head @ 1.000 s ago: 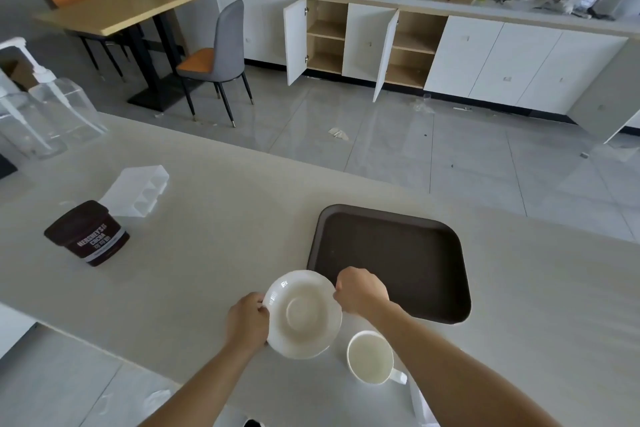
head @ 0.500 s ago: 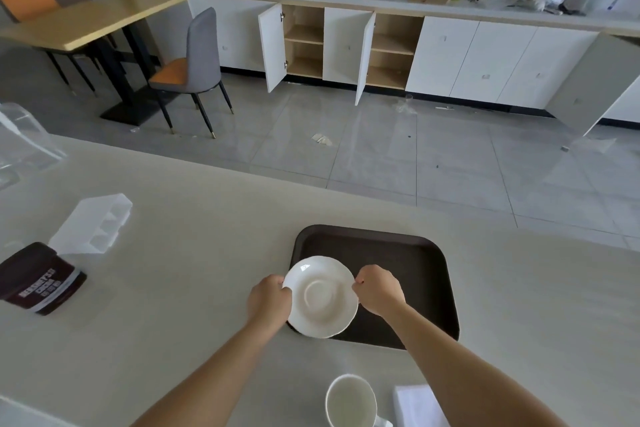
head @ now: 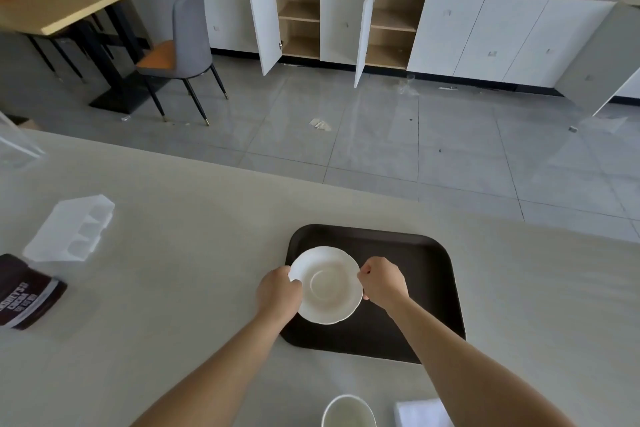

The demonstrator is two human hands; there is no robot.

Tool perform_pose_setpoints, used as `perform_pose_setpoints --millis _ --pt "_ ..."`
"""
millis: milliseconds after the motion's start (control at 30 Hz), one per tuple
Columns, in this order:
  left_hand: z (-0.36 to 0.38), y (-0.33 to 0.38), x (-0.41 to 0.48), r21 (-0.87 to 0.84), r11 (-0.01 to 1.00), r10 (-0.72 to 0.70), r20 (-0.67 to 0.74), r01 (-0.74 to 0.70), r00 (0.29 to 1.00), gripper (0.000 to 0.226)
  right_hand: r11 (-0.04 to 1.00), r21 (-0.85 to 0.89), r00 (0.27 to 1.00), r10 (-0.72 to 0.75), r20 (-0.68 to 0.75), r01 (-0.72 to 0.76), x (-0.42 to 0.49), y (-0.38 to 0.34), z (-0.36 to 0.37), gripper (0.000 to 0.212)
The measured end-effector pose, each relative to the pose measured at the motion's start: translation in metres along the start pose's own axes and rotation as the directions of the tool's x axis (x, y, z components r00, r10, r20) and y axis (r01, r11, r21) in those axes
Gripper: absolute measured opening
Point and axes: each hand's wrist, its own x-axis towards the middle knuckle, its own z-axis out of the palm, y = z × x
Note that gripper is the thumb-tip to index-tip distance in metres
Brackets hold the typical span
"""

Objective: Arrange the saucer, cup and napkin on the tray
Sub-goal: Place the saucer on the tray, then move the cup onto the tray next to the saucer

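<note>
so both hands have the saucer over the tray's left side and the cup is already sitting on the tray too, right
Not quite. The head view shows the left hand and right hand holding the saucer by its edges over the left part of the tray, but the cup is not on the tray. It stands on the counter nearer the person, beside the napkin.

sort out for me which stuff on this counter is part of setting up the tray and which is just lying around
Part of the job:
saucer, held at its rim by the left hand and right hand
tray
cup
napkin

Just lying about:
brown cocoa tub on its side
clear plastic container
clear bottle at the left edge
</note>
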Motion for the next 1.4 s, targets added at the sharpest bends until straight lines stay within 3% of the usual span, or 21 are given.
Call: perform_pose_setpoints --millis 267,400,600,700,800,900,967,1067,1167,1267,1400 --pt "-0.003 -0.006 -0.009 0.039 0.999 0.021 -0.016 -0.020 1.000 0.030 1.000 -0.001 1.000 -0.027 0.002 0.027 0.000 0.003 0.008 0.022" --pt "-0.001 -0.008 -0.015 0.063 0.998 -0.003 -0.047 0.006 0.999 0.007 0.999 0.000 0.999 -0.041 0.001 0.041 -0.003 0.004 0.012 0.022" --pt "-0.002 -0.009 -0.020 0.099 0.994 -0.056 0.007 0.055 0.998 0.007 0.999 0.022 0.999 -0.045 -0.013 0.046 -0.006 0.004 0.016 0.022" --pt "-0.006 -0.010 -0.019 0.065 0.995 -0.079 0.002 0.078 0.997 0.021 0.997 0.051 0.998 -0.058 0.006 0.057 -0.008 0.005 0.014 0.015" --pt "-0.018 -0.005 -0.023 -0.030 0.991 -0.129 0.020 0.130 0.991 0.012 0.994 0.083 0.996 -0.081 0.038 0.078 -0.011 0.008 0.011 0.011" --pt "-0.025 -0.007 -0.029 0.034 0.999 -0.030 -0.033 0.032 0.999 0.017 0.992 0.075 0.993 -0.110 0.043 0.106 -0.021 0.012 0.003 0.012" --pt "-0.026 -0.021 -0.036 0.122 0.992 0.039 -0.092 -0.028 0.995 0.003 0.989 0.084 0.992 -0.124 0.024 0.121 -0.033 0.021 -0.003 0.012" --pt "-0.024 -0.064 -0.048 0.328 0.942 0.107 -0.097 -0.070 0.989 0.047 0.981 0.146 0.991 -0.132 0.015 0.129 -0.062 0.047 -0.011 0.008" --pt "-0.013 -0.106 -0.061 0.502 0.865 0.051 -0.061 -0.014 0.997 0.058 0.978 0.151 0.987 -0.152 0.056 0.142 -0.101 0.076 -0.010 0.013" --pt "-0.001 -0.127 -0.067 0.515 0.853 -0.080 -0.027 0.082 0.996 0.065 0.980 0.152 0.979 -0.152 0.138 0.131 -0.136 0.096 -0.005 0.011" --pt "0.014 -0.133 -0.072 0.523 0.850 -0.050 -0.040 0.063 0.998 0.068 0.983 0.077 0.959 -0.181 0.217 0.168 -0.171 0.116 0.001 0.016"
